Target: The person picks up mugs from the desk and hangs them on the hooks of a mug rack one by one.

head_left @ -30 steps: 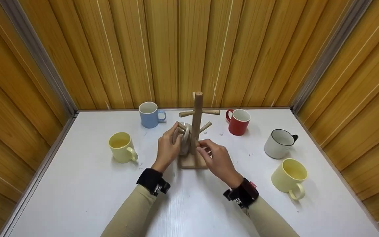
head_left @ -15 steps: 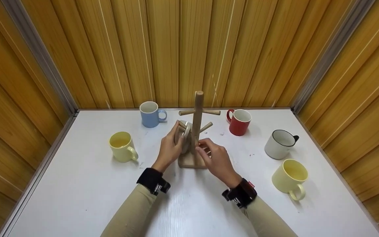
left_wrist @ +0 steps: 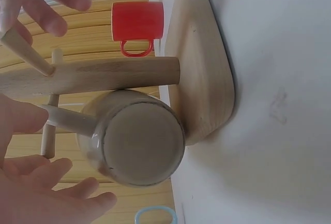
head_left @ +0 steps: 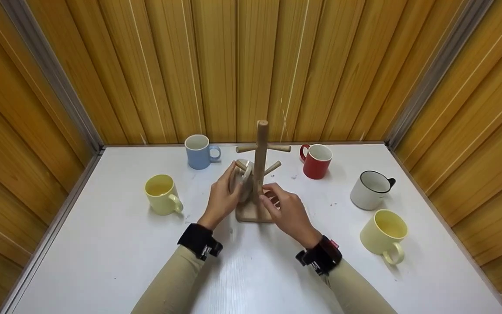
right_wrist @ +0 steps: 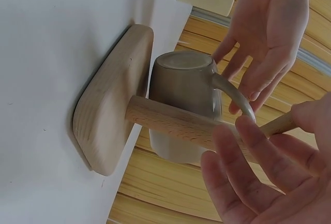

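Observation:
A wooden mug tree (head_left: 260, 165) stands on the white table. On its lower left peg hangs a grey mug (left_wrist: 145, 144), tilted sideways, with the peg through its handle (right_wrist: 232, 94). My left hand (head_left: 223, 194) is at this mug, thumb against the handle and index finger by the peg's tip. Its other fingers spread loosely beside the mug in the left wrist view. My right hand (head_left: 289, 211) pinches the tip of the near lower peg (right_wrist: 279, 124) between thumb and index finger. In the head view the mug's left side is partly hidden by my left hand.
At the left stand a blue mug (head_left: 198, 153) and a yellow mug (head_left: 162, 198). A red mug (head_left: 316, 163), a white mug (head_left: 368, 194) with a black handle, and another yellow mug (head_left: 379, 237) stand at the right. Wood-look panels (head_left: 216, 69) rise behind the table.
The grey mug has turned slightly on its peg, with my left hand staying at it. My right hand keeps its place at the near peg.

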Motion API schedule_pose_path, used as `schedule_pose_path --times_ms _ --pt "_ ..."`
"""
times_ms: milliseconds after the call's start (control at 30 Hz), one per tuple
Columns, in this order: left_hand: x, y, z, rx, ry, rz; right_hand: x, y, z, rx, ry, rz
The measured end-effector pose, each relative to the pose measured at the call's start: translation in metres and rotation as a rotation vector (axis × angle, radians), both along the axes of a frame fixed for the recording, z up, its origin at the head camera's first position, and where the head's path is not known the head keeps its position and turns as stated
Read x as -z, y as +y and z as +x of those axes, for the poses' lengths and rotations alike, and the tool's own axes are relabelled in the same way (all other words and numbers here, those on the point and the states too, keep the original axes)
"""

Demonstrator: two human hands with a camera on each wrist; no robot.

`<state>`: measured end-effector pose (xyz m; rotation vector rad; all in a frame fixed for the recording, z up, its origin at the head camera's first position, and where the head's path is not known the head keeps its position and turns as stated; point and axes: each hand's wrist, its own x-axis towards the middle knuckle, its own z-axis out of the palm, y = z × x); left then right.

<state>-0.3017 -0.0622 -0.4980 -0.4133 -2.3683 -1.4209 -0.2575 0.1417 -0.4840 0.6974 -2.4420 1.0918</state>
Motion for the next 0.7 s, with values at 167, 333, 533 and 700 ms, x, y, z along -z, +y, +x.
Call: schedule_pose_path --times_ms 167,333,533,700 --pt "0.002 -0.006 0.005 -0.005 -0.001 -0.028 0.003 0.006 0.002 -0.014 0.013 0.016" --pt "0.004 -0.015 0.013 -0.02 0.035 -0.042 0.002 0.016 0.005 -0.022 0.039 0.074" --pt "0.004 -0.024 0.025 -0.028 0.057 -0.047 -0.006 0.043 0.012 0.021 0.026 0.214" --pt "0.005 -0.029 0.037 -0.01 0.082 -0.07 -0.015 0.077 0.018 0.087 0.006 0.329"
